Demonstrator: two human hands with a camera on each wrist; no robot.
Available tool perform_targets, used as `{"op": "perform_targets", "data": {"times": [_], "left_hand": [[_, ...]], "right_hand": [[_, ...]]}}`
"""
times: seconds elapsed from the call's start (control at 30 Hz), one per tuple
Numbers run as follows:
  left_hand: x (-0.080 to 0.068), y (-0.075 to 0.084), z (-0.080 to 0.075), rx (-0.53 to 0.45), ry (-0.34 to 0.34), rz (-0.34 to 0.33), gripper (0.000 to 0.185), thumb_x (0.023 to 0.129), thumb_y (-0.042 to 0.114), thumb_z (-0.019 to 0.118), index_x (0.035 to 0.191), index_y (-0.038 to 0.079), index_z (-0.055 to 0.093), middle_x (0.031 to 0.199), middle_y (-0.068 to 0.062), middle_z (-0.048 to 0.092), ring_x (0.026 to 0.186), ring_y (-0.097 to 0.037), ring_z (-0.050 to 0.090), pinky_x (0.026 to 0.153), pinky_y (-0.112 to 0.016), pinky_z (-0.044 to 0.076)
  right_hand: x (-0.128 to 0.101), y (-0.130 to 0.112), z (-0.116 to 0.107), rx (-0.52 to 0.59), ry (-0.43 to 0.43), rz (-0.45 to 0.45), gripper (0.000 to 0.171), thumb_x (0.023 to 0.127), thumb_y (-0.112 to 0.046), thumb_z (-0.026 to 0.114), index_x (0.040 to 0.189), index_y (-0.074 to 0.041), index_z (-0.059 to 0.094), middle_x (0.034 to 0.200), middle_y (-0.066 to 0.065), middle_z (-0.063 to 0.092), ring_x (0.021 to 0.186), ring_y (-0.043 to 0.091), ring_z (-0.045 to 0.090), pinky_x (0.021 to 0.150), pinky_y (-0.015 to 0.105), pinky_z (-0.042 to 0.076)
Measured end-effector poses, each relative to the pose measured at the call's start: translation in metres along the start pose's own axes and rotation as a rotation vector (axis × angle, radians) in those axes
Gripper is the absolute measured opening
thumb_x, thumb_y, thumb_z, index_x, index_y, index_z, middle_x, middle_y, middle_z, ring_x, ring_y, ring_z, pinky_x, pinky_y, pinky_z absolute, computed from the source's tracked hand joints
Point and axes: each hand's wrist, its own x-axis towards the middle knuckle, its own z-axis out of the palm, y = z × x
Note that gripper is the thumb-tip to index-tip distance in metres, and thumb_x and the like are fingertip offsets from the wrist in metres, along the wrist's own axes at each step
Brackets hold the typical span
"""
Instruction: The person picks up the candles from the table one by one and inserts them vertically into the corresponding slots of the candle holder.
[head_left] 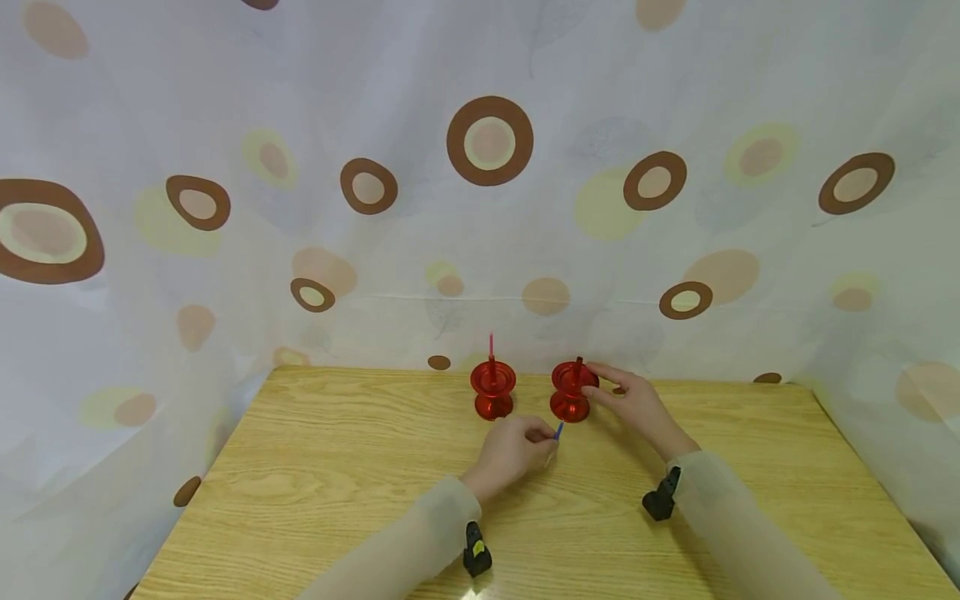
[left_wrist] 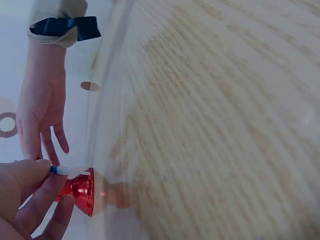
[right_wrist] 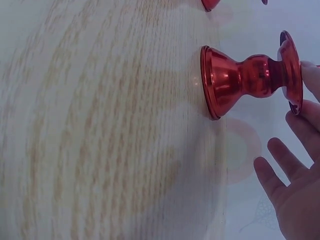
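In the head view, a glossy red metallic candle holder with a round dish, narrow waist and flared foot point(head_left: 569, 409) stands upright right of the frame's centre, on a light wood-grain table point(head_left: 337, 475). The right hand point(head_left: 633, 406) reaches in from the lower right and holds its dish between thumb and fingers at the right edge. Near the frame's centre, the left hand point(head_left: 516, 450) pinches a slim blue candle point(head_left: 559, 430) between thumb and fingers, just below that holder and apart from it. To the left stands a matching red metallic holder point(head_left: 493, 407), with a slim pink candle point(head_left: 491, 344) upright in its socket. A white curtain with brown, peach and yellow rounded spots point(head_left: 547, 242) fills the upper frame. Cream sleeves point(head_left: 405, 542) cover both forearms. In the left wrist view, the blue candle shows at lower left between the left fingertips, with a whitish part beside the blue; a red flared foot appears just behind it, and the right hand hangs down at upper left. In the right wrist view, the held holder lies at upper right, thumb and a finger touching its dish rim, the other fingers spread below.
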Motion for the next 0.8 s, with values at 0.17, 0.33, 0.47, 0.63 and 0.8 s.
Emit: {"op": "perform_targets", "data": {"times": [0.17, 0.33, 0.47, 0.63, 0.8], "left_hand": [[0.005, 0.003, -0.002, -0.021, 0.036, 0.025, 0.007, 0.096, 0.015, 0.077, 0.099, 0.011, 0.082, 0.09, 0.007, 0.078, 0.08, 0.001, 0.064, 0.072, -0.02, 0.052], [0.008, 0.006, -0.003, -0.032, 0.047, 0.041, 0.013, 0.098, 0.017, 0.075, 0.104, 0.008, 0.081, 0.093, 0.007, 0.079, 0.083, 0.001, 0.064, 0.074, -0.02, 0.052], [0.011, 0.01, -0.004, -0.017, 0.062, 0.057, 0.013, 0.098, 0.019, 0.075, 0.103, 0.009, 0.081, 0.093, 0.007, 0.079, 0.083, 0.0, 0.063, 0.073, -0.019, 0.051], [0.015, 0.015, -0.007, -0.009, 0.089, 0.076, 0.012, 0.098, 0.02, 0.075, 0.103, 0.011, 0.082, 0.095, 0.006, 0.079, 0.085, -0.003, 0.066, 0.073, -0.02, 0.052], [0.019, 0.017, -0.009, -0.009, 0.1, 0.088, 0.014, 0.098, 0.021, 0.076, 0.106, 0.012, 0.082, 0.099, 0.004, 0.08, 0.088, -0.004, 0.067, 0.075, -0.02, 0.052]], "right_hand": [[0.0, 0.0, 0.0, 0.008, 0.0, -0.002, 0.056, 0.102, -0.033, 0.07, 0.149, -0.007, 0.057, 0.154, 0.018, 0.053, 0.143, 0.043, 0.045, 0.107, 0.061, 0.046], [0.0, 0.001, 0.0, 0.01, 0.001, -0.002, 0.055, 0.102, -0.033, 0.07, 0.15, -0.008, 0.057, 0.154, 0.018, 0.053, 0.143, 0.043, 0.045, 0.106, 0.06, 0.046], [0.0, 0.0, 0.0, 0.008, 0.001, 0.0, 0.056, 0.102, -0.033, 0.07, 0.15, -0.008, 0.057, 0.154, 0.018, 0.053, 0.143, 0.043, 0.046, 0.106, 0.06, 0.047], [0.001, 0.002, 0.001, 0.009, 0.001, 0.0, 0.056, 0.102, -0.033, 0.07, 0.15, -0.008, 0.057, 0.154, 0.017, 0.053, 0.143, 0.042, 0.046, 0.106, 0.059, 0.047], [0.001, 0.003, 0.003, 0.006, 0.003, -0.002, 0.056, 0.102, -0.033, 0.069, 0.151, -0.008, 0.056, 0.155, 0.017, 0.052, 0.142, 0.043, 0.046, 0.105, 0.059, 0.048]]}}
